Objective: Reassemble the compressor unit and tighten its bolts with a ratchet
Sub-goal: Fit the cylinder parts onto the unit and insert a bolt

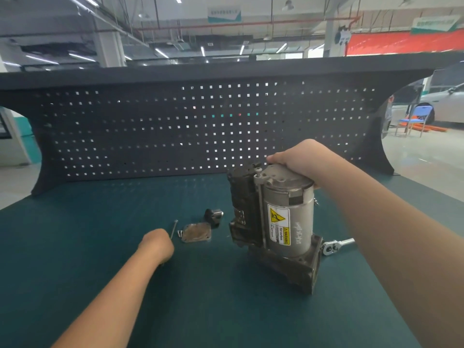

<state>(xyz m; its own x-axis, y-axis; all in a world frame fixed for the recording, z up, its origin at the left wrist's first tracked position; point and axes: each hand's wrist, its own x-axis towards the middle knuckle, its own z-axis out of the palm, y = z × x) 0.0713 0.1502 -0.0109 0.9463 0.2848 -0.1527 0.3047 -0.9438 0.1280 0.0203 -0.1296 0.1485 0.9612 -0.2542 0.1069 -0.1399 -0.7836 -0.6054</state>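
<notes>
- The left hand (157, 243) is low over the green worktop (75, 247), near the middle. Its fingers are curled under, and I cannot tell if it holds anything.
- Just right of that hand lie a long bolt (174, 229), some small screws (179, 233) and a flat metal plate (196, 232). A quick grab here could knock the small screws away, and they could roll and get lost.
- A small black part (213, 216) sits just behind the plate. It could get left out if nobody looks.
- The compressor (276, 227) stands up tall, right of the middle of the worktop. It leans a little. The right hand (295, 160) grips its top. If that hand lets go, the heavy thing could tip over onto the parts or the other hand.
- The ratchet (336, 246) lies behind the compressor, toward the right edge, partly hidden by the right arm. The arm could bump it off.
</notes>
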